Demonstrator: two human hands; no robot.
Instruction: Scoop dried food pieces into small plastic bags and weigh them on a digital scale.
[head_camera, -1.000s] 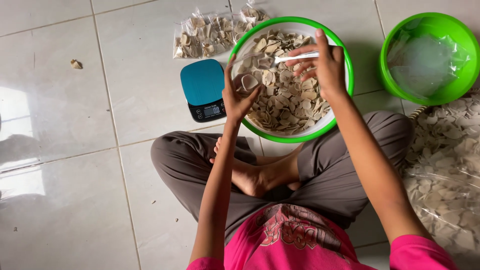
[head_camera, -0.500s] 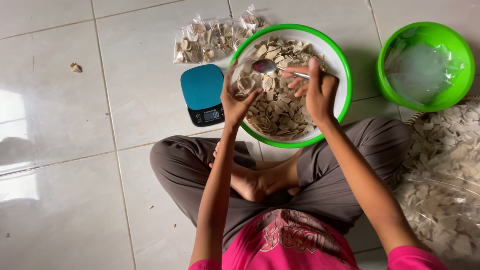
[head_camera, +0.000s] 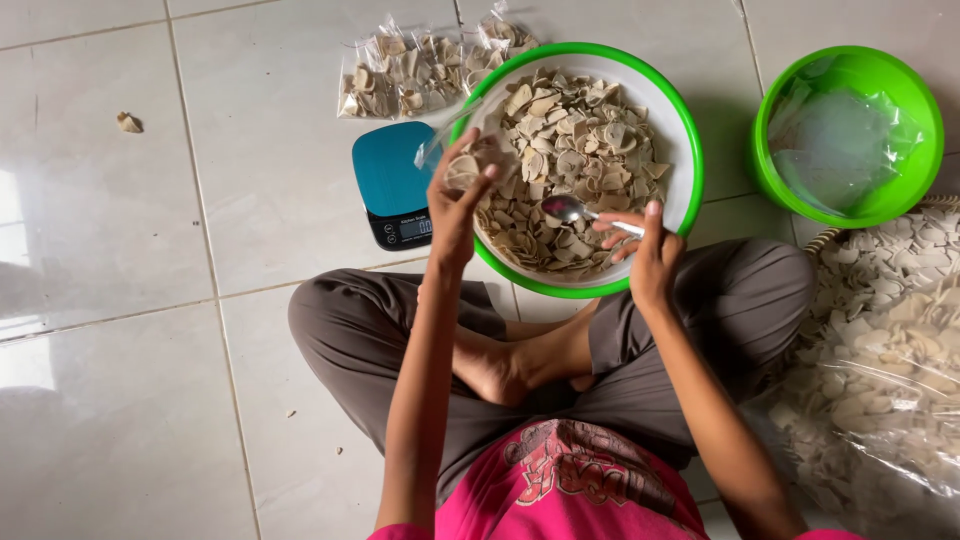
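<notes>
Left hand (head_camera: 458, 200) grips a clear plastic bag (head_camera: 462, 135) at the green-rimmed bowl (head_camera: 690, 150) of chips (head_camera: 570, 150), probably crackers; right hand (head_camera: 648, 250) clamped on a spoon (head_camera: 580, 212).

You are looking down on a glossy floor of large pale grey ceramic tiles (head_camera: 150, 400), split by thin darker grout lines that run slightly aslant. Bright window light glares off the tiles at your far left edge, with soft shadowy reflections beside it. No wall or furniture shows in your view.
</notes>
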